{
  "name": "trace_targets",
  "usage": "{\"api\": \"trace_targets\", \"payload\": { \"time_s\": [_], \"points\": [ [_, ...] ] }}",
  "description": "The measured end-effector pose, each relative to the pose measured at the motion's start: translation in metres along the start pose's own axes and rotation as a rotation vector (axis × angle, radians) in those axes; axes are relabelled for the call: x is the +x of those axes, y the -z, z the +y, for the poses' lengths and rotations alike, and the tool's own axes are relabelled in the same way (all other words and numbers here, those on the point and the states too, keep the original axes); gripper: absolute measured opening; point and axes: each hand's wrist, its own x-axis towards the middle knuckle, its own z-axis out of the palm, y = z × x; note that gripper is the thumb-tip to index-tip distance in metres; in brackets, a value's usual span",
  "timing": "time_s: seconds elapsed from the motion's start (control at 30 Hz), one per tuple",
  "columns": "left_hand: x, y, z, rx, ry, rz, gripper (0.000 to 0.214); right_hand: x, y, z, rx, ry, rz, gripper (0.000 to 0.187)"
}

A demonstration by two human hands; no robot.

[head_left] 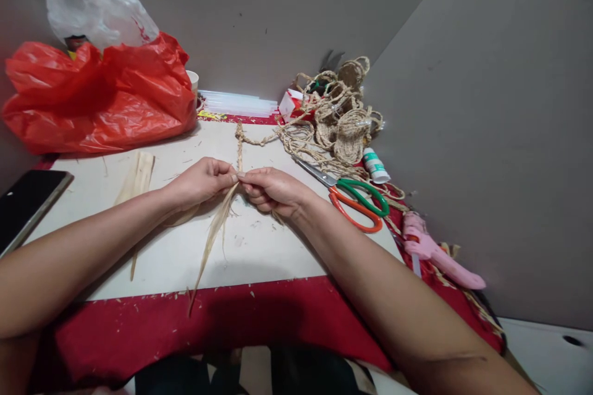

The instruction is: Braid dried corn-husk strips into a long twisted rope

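Observation:
A braided cord of dried husk (239, 151) runs from the far part of the white board down to my two hands, which meet at its near end. My left hand (206, 182) pinches the cord's end between thumb and fingers. From the other side my right hand (273, 188) grips the same spot, thumb and forefinger together, the other fingers curled. Loose husk strands (210, 244) hang from the pinch toward me over the board's front edge. Beyond my hands the cord bends right and joins a heap of coiled braid (349, 126). Wider husk strips (136, 176) lie left, partly beneath my left forearm.
Scissors (354, 197) with green and orange handles lie right of my hand. Farther right are a white-and-teal bottle (375, 165) and a pink glue gun (435, 253). A red plastic bag (106, 99), clear sticks (238, 103) and a phone (32, 203) surround the white board (278, 253).

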Motion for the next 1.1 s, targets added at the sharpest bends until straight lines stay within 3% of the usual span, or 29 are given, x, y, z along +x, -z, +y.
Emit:
{"api": "trace_targets", "payload": {
  "time_s": [0.13,0.27,0.73,0.87,0.97,1.1],
  "points": [
    [-0.004,0.0,0.004,0.079,0.011,-0.025,0.015,0.0,-0.01,0.002,-0.024,0.036,0.14,0.023],
    [-0.005,0.0,0.003,0.153,-0.001,0.025,0.015,0.001,-0.014,0.005,-0.07,0.091,0.229,0.021],
    [-0.007,0.005,0.003,0.306,-0.021,0.007,0.019,0.003,-0.015,0.011,-0.073,0.119,0.265,0.016],
    [-0.011,0.0,0.005,0.583,-0.105,0.085,0.022,0.001,-0.02,0.01,-0.02,0.135,0.254,0.016],
    [-0.016,-0.008,0.004,0.874,-0.18,0.145,0.025,-0.001,-0.022,0.009,0.021,0.134,0.237,0.028],
    [-0.022,-0.02,0.0,1.121,-0.123,0.181,0.023,-0.003,-0.024,0.011,0.031,0.091,0.224,0.035]
  ]
}}
